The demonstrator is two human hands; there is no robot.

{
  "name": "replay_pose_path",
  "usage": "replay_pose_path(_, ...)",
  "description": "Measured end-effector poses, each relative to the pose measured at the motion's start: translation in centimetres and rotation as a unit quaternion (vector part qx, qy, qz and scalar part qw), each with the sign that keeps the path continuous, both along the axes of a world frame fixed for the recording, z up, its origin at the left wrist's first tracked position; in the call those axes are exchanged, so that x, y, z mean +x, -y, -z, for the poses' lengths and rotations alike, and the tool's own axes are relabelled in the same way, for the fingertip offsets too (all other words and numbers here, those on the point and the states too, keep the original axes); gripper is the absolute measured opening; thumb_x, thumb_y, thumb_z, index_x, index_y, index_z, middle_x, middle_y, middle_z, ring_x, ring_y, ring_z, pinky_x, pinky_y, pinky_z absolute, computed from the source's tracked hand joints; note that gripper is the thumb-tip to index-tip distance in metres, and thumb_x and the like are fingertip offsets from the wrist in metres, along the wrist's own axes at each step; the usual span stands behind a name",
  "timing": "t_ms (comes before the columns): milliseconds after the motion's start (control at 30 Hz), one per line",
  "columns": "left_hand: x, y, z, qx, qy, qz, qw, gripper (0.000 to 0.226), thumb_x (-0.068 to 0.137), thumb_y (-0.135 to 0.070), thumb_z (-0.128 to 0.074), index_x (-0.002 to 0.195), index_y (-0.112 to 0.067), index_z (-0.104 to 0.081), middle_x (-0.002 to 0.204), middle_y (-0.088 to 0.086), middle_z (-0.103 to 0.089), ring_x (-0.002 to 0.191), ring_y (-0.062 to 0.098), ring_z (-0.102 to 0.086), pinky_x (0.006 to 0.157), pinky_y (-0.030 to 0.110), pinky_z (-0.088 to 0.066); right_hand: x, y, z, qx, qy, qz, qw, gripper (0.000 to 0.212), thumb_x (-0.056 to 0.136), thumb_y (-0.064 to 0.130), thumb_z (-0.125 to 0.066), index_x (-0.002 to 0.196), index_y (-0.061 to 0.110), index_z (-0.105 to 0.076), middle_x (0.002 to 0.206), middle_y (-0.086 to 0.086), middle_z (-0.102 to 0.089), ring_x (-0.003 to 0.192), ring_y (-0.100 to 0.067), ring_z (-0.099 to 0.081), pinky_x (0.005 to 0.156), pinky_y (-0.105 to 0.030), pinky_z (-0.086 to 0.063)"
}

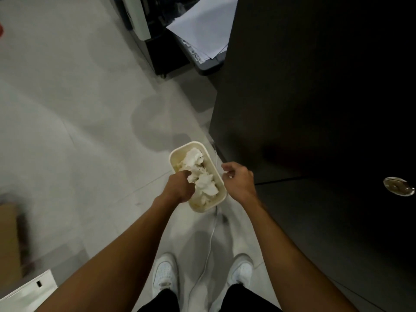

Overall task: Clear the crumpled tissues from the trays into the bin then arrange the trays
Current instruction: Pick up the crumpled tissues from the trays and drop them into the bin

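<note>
A cream rectangular bin (202, 208) stands on the floor in front of my feet, beside a dark desk. Crumpled white tissues (205, 183) fill much of it. My left hand (180, 186) hangs over the bin's left side, its fingers curled round a tissue at the top of the pile. Just past the bin's right rim hovers my right hand (238, 179), fingers loosely curled with nothing clearly in them. No tray is in view.
A dark desk (315, 109) with a round metal grommet (398, 186) fills the right side. A printer with white paper sheets (202, 25) stands at the top. A white cable (210, 242) runs along the floor between my white shoes. A cardboard box (9, 239) sits at the left edge.
</note>
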State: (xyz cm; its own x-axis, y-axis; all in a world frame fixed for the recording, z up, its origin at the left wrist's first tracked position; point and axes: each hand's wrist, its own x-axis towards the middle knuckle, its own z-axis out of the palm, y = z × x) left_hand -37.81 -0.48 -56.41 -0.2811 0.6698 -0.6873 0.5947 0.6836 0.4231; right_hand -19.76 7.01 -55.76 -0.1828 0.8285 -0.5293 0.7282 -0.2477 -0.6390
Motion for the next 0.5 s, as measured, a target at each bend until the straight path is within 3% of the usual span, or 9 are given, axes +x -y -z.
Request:
replay_pose_path(233, -1.5, 1.1, -6.5, 0.041, 0.009, -0.044, 0.998, 0.033, 0.096, -0.022, -0.061, 0.127, -0.013, -0.067, 0.122, 0.006, -0.072, 0.109, 0.025, -0.068, 0.098, 0.028, -0.046, -0.8, 1.1, -6.3, 0.000, -0.010, -0.003, 1.000, 0.031, 0.095, 0.012, -0.061, 0.123, 0.026, -0.068, 0.120, 0.006, -0.067, 0.110, -0.015, -0.062, 0.094, -0.037, -0.056)
replay_pose_path(400, -1.3, 1.3, -15.1, 0.093, 0.028, -0.069, 0.993, 0.028, 0.095, -0.020, -0.062, 0.121, -0.015, -0.072, 0.119, 0.005, -0.073, 0.110, 0.023, -0.067, 0.099, 0.030, -0.050, -1.4, 2.1, -14.1, 0.015, -0.029, -0.004, 0.999, 0.033, 0.093, 0.009, -0.064, 0.123, 0.021, -0.069, 0.120, 0.002, -0.070, 0.108, -0.016, -0.064, 0.095, -0.032, -0.055)
replay_pose_path(500, -0.9, 1.3, -21.1, 0.129, 0.045, -0.083, 0.987, 0.026, 0.096, -0.019, -0.062, 0.119, -0.015, -0.072, 0.119, 0.004, -0.072, 0.108, 0.022, -0.067, 0.089, 0.025, -0.049, -2.0, 2.7, -19.5, 0.022, -0.038, 0.008, 0.999, 0.030, 0.092, 0.010, -0.064, 0.118, 0.024, -0.071, 0.116, 0.002, -0.070, 0.107, -0.017, -0.065, 0.098, -0.034, -0.055)
